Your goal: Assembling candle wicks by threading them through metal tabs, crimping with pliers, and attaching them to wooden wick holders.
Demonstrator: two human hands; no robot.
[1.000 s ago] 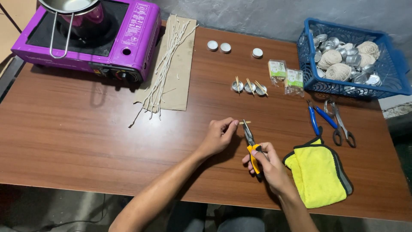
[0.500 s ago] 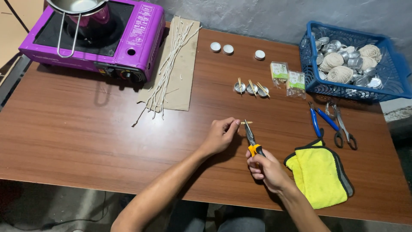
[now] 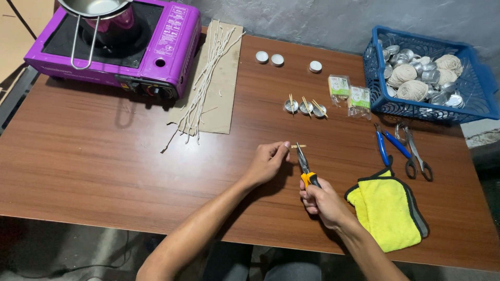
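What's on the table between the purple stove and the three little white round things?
In the head view, a cardboard sheet with a bundle of pale wicks lies between the purple stove and the white discs.

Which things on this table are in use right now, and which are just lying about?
In use:
left hand pinching a small stick
right hand gripping orange-handled pliers, tips at the stick

Lying about:
purple stove with pot
wick strands on cardboard
blue basket
yellow cloth
blue pliers
scissors
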